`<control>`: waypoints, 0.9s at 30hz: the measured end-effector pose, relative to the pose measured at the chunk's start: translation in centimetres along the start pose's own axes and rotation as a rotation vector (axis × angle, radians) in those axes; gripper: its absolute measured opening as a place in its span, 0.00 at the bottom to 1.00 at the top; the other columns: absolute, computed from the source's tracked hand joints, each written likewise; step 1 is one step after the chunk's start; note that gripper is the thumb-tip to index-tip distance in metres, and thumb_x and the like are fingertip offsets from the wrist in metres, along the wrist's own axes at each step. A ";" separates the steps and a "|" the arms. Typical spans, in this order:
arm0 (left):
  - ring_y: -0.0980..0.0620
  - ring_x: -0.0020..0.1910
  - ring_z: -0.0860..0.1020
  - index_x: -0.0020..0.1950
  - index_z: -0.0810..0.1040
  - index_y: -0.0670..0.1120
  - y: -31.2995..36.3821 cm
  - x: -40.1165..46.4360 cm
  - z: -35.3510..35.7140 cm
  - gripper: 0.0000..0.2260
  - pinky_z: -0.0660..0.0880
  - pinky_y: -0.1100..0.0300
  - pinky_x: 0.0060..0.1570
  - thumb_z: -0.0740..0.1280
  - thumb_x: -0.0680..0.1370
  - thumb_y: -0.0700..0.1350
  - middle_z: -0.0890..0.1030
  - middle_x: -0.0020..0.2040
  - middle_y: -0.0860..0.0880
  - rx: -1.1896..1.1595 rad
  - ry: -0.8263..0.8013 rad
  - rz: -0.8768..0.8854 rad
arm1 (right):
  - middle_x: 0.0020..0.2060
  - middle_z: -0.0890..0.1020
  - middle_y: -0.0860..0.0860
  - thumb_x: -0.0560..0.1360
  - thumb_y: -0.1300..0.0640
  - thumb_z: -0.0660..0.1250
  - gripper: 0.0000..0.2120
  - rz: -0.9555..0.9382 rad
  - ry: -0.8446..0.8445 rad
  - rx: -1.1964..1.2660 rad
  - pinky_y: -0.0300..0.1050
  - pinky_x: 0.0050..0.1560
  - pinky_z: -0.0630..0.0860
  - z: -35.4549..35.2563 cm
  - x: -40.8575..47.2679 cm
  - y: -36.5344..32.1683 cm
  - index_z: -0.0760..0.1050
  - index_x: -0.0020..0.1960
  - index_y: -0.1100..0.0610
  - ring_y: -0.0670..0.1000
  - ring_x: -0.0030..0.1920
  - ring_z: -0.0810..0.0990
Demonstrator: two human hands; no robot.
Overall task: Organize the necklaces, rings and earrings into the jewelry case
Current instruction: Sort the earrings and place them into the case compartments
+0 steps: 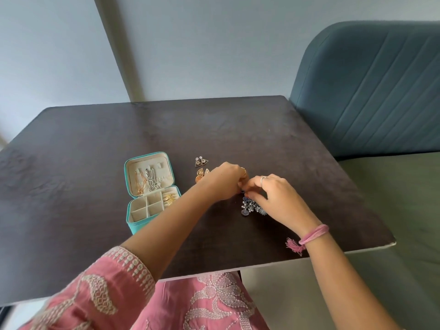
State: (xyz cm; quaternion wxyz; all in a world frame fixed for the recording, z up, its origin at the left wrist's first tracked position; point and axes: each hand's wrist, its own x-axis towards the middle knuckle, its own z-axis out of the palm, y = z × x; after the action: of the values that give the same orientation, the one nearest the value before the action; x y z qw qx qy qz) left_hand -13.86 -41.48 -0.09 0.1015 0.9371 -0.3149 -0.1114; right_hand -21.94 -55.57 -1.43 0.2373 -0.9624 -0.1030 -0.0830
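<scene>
Our left hand and right hand pinch the top of silver beaded earrings lying on the table right of the open jewelry case; light, dangly, probably snag-prone, best held by the hooks

table – matt dark wood | jewelry case – teal cloth | chair – ribbed velvet

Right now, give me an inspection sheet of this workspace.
Surface: dark table.
Job's things: open teal jewelry case, chains hanging in its lid, gold pieces in one compartment; triangle earrings, gold earrings and silver beaded earrings on the table.
Clutter: nothing seen.
Grippers: left hand and right hand pinch the top of the silver beaded earrings.
Cables: nothing seen.
Surroundings: blue chair, grey wall.
</scene>
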 end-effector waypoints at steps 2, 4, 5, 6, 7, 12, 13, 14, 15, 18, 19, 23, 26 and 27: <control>0.43 0.52 0.77 0.56 0.79 0.45 -0.1 0.1 0.1 0.10 0.69 0.56 0.41 0.64 0.77 0.41 0.81 0.52 0.45 -0.005 0.000 0.003 | 0.35 0.69 0.34 0.76 0.56 0.67 0.08 -0.001 0.009 -0.005 0.47 0.51 0.74 0.2 0.2 -0.3 0.81 0.54 0.50 0.50 0.47 0.77; 0.43 0.52 0.77 0.57 0.79 0.44 0.0 0.0 0.0 0.10 0.71 0.55 0.45 0.64 0.77 0.41 0.81 0.52 0.44 -0.013 0.001 0.007 | 0.37 0.74 0.38 0.76 0.57 0.68 0.08 0.013 0.006 -0.006 0.48 0.50 0.75 0.5 0.4 -0.1 0.81 0.53 0.49 0.50 0.47 0.77; 0.44 0.52 0.77 0.56 0.80 0.44 0.0 0.0 0.0 0.10 0.71 0.56 0.45 0.64 0.77 0.40 0.81 0.52 0.44 -0.018 0.003 0.010 | 0.39 0.78 0.41 0.76 0.58 0.68 0.08 0.027 0.000 0.006 0.48 0.50 0.75 0.7 0.4 0.1 0.81 0.52 0.49 0.49 0.47 0.78; 0.44 0.52 0.77 0.56 0.80 0.43 0.0 -0.1 -0.1 0.10 0.70 0.57 0.45 0.63 0.77 0.39 0.81 0.52 0.44 -0.026 0.004 0.010 | 0.41 0.81 0.43 0.76 0.58 0.68 0.08 0.040 -0.007 0.033 0.48 0.50 0.76 0.8 0.4 0.3 0.81 0.52 0.49 0.49 0.47 0.78; 0.44 0.52 0.77 0.56 0.80 0.43 0.1 -0.1 -0.1 0.10 0.70 0.57 0.45 0.63 0.77 0.39 0.81 0.52 0.44 -0.035 0.006 0.011 | 0.42 0.82 0.44 0.75 0.59 0.68 0.08 0.051 -0.012 0.068 0.46 0.50 0.76 1.0 0.4 0.6 0.81 0.51 0.49 0.48 0.47 0.79; 0.49 0.53 0.78 0.55 0.82 0.44 0.2 -0.6 -0.7 0.09 0.68 0.68 0.45 0.65 0.77 0.39 0.83 0.52 0.47 -0.134 0.022 0.015 | 0.40 0.83 0.44 0.75 0.64 0.68 0.07 0.167 0.075 0.489 0.31 0.46 0.74 0.9 0.0 1.1 0.80 0.46 0.53 0.39 0.42 0.81; 0.51 0.51 0.78 0.55 0.82 0.44 0.2 -0.8 -1.1 0.09 0.65 0.71 0.43 0.66 0.77 0.40 0.83 0.52 0.48 -0.163 0.030 0.029 | 0.39 0.83 0.45 0.74 0.65 0.69 0.07 0.203 0.112 0.617 0.31 0.45 0.75 0.8 -0.2 1.2 0.80 0.46 0.54 0.40 0.41 0.81; 0.54 0.49 0.77 0.54 0.83 0.45 0.3 -1.0 -1.4 0.08 0.64 0.73 0.42 0.67 0.76 0.40 0.83 0.51 0.49 -0.187 0.036 0.042 | 0.39 0.83 0.46 0.74 0.66 0.69 0.07 0.240 0.146 0.744 0.33 0.45 0.75 0.8 -0.3 1.3 0.80 0.45 0.54 0.41 0.41 0.81; 0.56 0.45 0.76 0.53 0.84 0.46 0.3 -1.2 -1.8 0.08 0.64 0.74 0.41 0.69 0.76 0.41 0.83 0.50 0.50 -0.205 0.046 0.052 | 0.38 0.83 0.46 0.74 0.66 0.68 0.07 0.278 0.178 0.863 0.34 0.44 0.76 0.8 -0.5 1.3 0.79 0.44 0.54 0.42 0.41 0.80; 0.60 0.41 0.75 0.50 0.85 0.49 0.6 -1.8 -2.8 0.06 0.66 0.78 0.35 0.71 0.74 0.44 0.83 0.44 0.53 -0.276 0.087 0.027 | 0.39 0.84 0.48 0.76 0.67 0.65 0.07 0.379 0.244 1.203 0.38 0.47 0.79 0.6 -0.8 1.2 0.75 0.44 0.56 0.46 0.45 0.82; 0.60 0.41 0.75 0.49 0.85 0.50 0.7 -1.9 -3.2 0.06 0.66 0.79 0.34 0.72 0.73 0.44 0.83 0.43 0.54 -0.307 0.092 0.017 | 0.39 0.84 0.48 0.76 0.68 0.64 0.08 0.398 0.256 1.311 0.39 0.48 0.79 0.5 -0.9 1.2 0.74 0.44 0.56 0.48 0.46 0.83; 0.65 0.28 0.74 0.47 0.86 0.49 1.3 -2.4 -4.3 0.05 0.63 0.76 0.24 0.72 0.73 0.43 0.80 0.33 0.55 -0.475 0.076 -0.017 | 0.40 0.84 0.49 0.77 0.68 0.62 0.09 0.440 0.301 1.485 0.41 0.49 0.79 -0.1 -0.9 0.7 0.72 0.45 0.55 0.50 0.47 0.84; 0.64 0.23 0.71 0.47 0.86 0.47 1.7 -2.8 -4.6 0.05 0.61 0.74 0.19 0.72 0.73 0.43 0.81 0.36 0.47 -0.581 0.079 -0.040 | 0.42 0.83 0.51 0.78 0.67 0.62 0.09 0.453 0.318 1.545 0.41 0.49 0.78 -0.4 -0.9 0.4 0.71 0.44 0.54 0.51 0.47 0.84; 0.63 0.23 0.71 0.47 0.86 0.47 1.8 -3.0 -4.7 0.05 0.61 0.74 0.19 0.72 0.73 0.43 0.82 0.38 0.46 -0.611 0.082 -0.049 | 0.43 0.83 0.51 0.78 0.67 0.62 0.10 0.457 0.320 1.564 0.41 0.50 0.78 -0.6 -0.9 0.3 0.71 0.43 0.53 0.50 0.47 0.85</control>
State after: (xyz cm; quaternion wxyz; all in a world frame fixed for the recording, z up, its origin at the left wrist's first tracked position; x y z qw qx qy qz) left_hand -15.95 -40.46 5.28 0.3886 0.8741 -0.2399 -0.1655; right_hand -22.85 -56.28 -1.20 0.8607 -0.4934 0.1019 -0.0729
